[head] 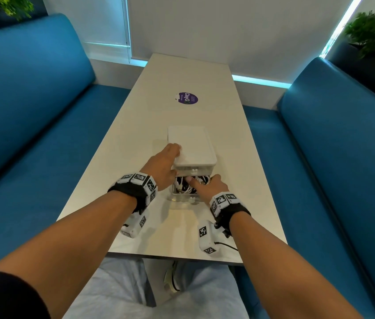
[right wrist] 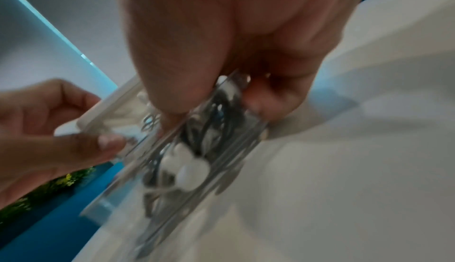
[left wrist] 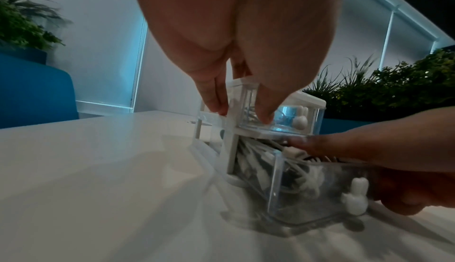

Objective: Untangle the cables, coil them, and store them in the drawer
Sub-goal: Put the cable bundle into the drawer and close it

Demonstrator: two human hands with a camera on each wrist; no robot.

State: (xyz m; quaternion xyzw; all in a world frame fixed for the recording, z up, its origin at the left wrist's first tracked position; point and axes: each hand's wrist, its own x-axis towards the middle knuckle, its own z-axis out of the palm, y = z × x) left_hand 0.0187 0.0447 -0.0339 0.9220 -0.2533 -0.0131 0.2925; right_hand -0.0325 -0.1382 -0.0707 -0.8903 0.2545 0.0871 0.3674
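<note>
Purple sticker (head: pixel 186 98) — "ClayG"

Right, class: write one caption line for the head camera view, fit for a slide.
Left hand steadies the white drawer unit while the right hand presses cables into the open lower drawer.

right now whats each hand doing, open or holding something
Left hand: grips the corner of the white drawer unit, steadying it.
Right hand: fingers curled over the pulled-out lower drawer, pressing the cables inside.
</note>
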